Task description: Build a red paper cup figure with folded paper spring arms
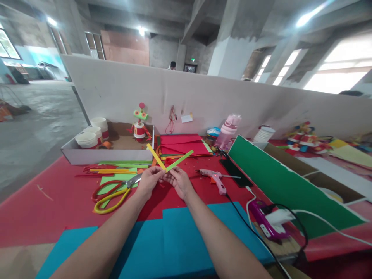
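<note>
A yellow paper strip (156,156) and a green paper strip (180,160) meet at their lower ends in a V above the red tabletop. My left hand (151,179) is closed in a pinch at the foot of the yellow strip. At the base of the green one, my right hand (178,181) pinches with its fingertips close to the left ones. Fingers partly hide the joint. Scissors with red and yellow handles (134,180) lie just left of my left hand. To the right of my right hand rests a pink glue gun (213,178).
Loose paper strips (113,170) lie left. A shallow box (110,155) holds paper cups and a paper-cup figure (139,130). Red paper sheets (183,144) are stacked behind. On the right are a phone (236,173), green board (279,186), purple power strip (269,223) and cables.
</note>
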Tool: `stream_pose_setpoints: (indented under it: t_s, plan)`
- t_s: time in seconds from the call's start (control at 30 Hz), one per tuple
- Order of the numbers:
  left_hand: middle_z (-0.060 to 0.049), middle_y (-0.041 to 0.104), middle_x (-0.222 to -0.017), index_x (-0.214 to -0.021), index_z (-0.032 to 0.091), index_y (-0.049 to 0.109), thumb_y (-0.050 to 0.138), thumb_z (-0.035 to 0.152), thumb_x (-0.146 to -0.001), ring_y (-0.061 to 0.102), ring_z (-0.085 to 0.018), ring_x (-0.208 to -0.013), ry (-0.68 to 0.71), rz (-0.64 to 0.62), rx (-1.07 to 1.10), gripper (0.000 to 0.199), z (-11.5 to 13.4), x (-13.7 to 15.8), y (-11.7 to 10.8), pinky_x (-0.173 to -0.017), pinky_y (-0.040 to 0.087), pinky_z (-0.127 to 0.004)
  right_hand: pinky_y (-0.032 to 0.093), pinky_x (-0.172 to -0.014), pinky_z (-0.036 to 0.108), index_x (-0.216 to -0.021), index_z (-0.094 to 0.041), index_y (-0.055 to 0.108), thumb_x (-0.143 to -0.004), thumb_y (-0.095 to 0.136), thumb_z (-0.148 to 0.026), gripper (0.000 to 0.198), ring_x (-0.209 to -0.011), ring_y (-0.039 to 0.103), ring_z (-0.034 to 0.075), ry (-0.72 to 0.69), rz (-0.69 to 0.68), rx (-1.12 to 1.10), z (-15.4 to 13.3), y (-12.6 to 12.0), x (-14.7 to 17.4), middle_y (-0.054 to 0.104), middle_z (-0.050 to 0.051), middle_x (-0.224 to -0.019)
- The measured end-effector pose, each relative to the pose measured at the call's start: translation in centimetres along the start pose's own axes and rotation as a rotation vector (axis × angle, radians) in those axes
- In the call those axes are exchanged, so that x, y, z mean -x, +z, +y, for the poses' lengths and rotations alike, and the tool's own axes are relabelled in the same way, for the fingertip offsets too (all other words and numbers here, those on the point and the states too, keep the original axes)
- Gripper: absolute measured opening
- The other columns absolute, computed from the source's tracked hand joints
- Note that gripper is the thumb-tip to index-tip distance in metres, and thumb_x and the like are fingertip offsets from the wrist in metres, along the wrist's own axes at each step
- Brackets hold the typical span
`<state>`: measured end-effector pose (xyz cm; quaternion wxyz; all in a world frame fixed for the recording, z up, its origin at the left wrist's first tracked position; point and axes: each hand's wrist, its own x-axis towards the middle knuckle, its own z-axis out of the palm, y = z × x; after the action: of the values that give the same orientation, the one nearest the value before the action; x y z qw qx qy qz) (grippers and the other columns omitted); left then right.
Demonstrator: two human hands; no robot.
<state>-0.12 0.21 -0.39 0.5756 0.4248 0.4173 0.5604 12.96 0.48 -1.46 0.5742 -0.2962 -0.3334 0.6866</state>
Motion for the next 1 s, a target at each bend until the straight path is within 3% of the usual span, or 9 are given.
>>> stream_pose_setpoints:
  t_s: [0.43,0.7,1.0]
  plan:
    - [0.0,0.06,-0.057,-0.064,0.012,0.063,0.087,0.034,-0.049,0.051,-0.008,-0.047,0.02,-0.015,0.065,0.036,-0.6,-0.3,-0.2,-0.047,0.043,-0.021,0.059,-0.07,0.033,-0.079,-0.018,0.061,-0.058,0.086,-0.035,0.037,-0.064,0.068,0.015,-0.026,-0.027,0.073,-0.4,0.4,0.6,0.069,-0.001,-0.071]
    - [-0.004,0.066,-0.061,-0.069,0.011,0.071,0.086,0.035,-0.051,0.054,-0.01,-0.049,0.011,0.015,0.041,0.034,-0.2,0.0,-0.2,-0.047,0.042,-0.022,0.059,-0.072,0.035,-0.086,-0.014,0.068,-0.058,0.084,-0.035,0.038,-0.064,0.068,0.015,-0.026,-0.051,0.101,-0.3,0.4,0.5,0.071,0.002,-0.071]
    - [-0.007,0.067,-0.069,-0.079,0.011,0.071,0.079,0.033,-0.062,0.057,-0.012,-0.057,-0.022,-0.021,0.047,0.029,-1.0,0.0,-0.3,-0.052,0.045,-0.023,0.059,-0.072,0.027,-0.076,-0.015,0.067,-0.055,0.086,-0.032,0.033,-0.063,0.066,0.011,-0.08,0.117,0.044,-0.2,0.3,0.0,0.07,0.0,-0.066]
